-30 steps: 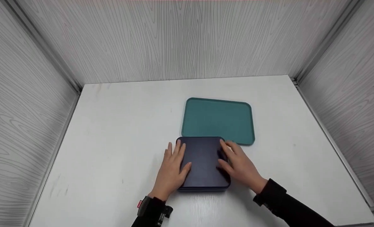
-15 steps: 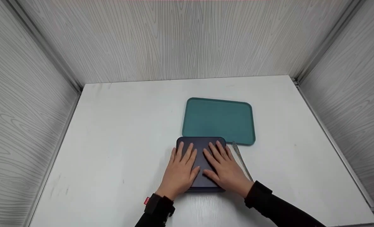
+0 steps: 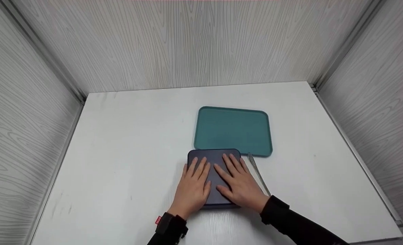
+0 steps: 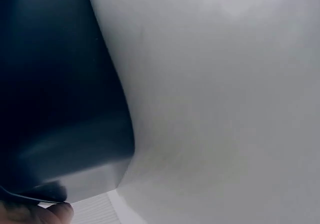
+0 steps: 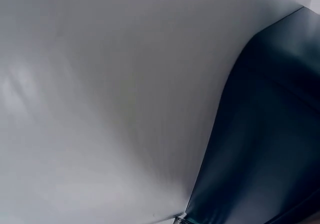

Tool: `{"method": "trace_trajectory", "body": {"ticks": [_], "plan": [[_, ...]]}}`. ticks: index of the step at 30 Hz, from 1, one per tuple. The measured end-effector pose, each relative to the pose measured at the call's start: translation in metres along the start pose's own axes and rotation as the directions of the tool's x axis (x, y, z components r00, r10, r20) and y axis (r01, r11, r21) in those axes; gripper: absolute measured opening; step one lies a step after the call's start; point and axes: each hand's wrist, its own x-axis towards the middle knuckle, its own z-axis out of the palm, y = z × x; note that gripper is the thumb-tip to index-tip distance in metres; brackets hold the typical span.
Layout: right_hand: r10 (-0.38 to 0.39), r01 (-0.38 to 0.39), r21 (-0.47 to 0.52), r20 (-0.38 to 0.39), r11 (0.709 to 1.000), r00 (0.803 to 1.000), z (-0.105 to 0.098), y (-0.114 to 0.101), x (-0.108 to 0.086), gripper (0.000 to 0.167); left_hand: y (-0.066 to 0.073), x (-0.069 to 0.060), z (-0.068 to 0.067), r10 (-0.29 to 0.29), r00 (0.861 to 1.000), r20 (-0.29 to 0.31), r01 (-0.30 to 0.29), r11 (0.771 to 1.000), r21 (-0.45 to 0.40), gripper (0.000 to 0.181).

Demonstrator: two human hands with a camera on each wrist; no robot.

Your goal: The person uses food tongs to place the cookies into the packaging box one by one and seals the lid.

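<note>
A dark navy box (image 3: pixel 216 180) with rounded corners and a flat lid stands near the front middle of the table. My left hand (image 3: pixel 191 185) lies flat on the left half of its top, fingers spread and pointing away from me. On the right half rests my right hand (image 3: pixel 240 183), its fingers also straight. In the left wrist view the box's side wall (image 4: pixel 65 94) fills the left, with fingertips (image 4: pixel 60 213) at the lower edge. The right wrist view shows the opposite side wall (image 5: pixel 265 124). Whatever is inside the box is hidden.
Behind the box lies a teal tray (image 3: pixel 233 131), its near edge partly covered by the box. A slim metal utensil (image 3: pixel 258 173) with a patterned handle lies to the right, its near end hidden by my right wrist. Wood-grain panels (image 3: pixel 194 44) enclose the white table (image 3: pixel 136 146).
My right hand has shifted from the box's right edge onto its top, uncovering the metal utensil. My left hand has slid inward and flattened on the lid. The box has hardly moved.
</note>
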Motion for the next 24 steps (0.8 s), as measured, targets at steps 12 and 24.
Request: {"method": "trace_trajectory", "body": {"ticks": [12, 24], "plan": [[0.017, -0.018, 0.054, 0.024, 0.998, 1.000, -0.004, 0.004, 0.000, 0.068, -0.001, 0.004, -0.004, -0.030, 0.999, 0.027, 0.031, 0.999, -0.029, 0.057], [0.172, -0.172, -0.038, -0.007, 0.984, 0.985, -0.033, 0.046, 0.006, 0.068, -0.035, 0.019, -0.030, -0.180, 0.983, 0.022, 0.181, 0.980, -0.080, 0.064]]}}
